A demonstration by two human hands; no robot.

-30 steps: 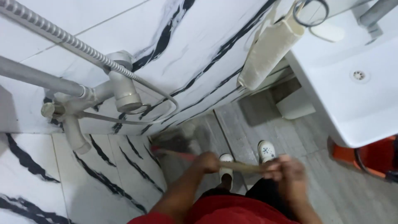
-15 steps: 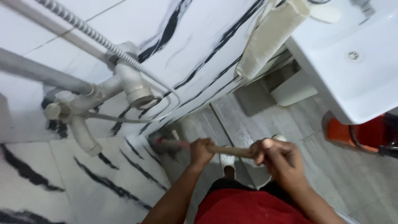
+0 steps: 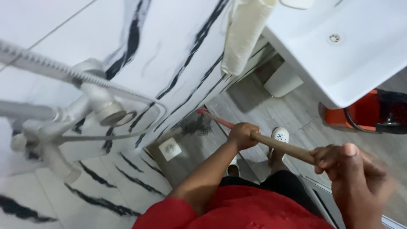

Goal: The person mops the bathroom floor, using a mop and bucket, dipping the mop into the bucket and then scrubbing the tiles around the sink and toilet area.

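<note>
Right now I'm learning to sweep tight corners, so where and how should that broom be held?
Grip the bare wooden handle, not the dark bristle head down by the wall. The stick slants up from the floor toward the body, so close on it from above: left hand lower down, right hand near the top end, spaced apart as shown.

The wall [image 3: 169, 38] was white tile streaked with black veins — a grey shower mixer [image 3: 95, 106] and ribbed hose [image 3: 38, 63] jutted from it at the left. Grey plank-look tiles covered the floor [image 3: 296, 114], holding a square drain [image 3: 169, 148]. A white basin [image 3: 352, 55] stood right — an orange bucket [image 3: 360, 114] beneath.
</note>
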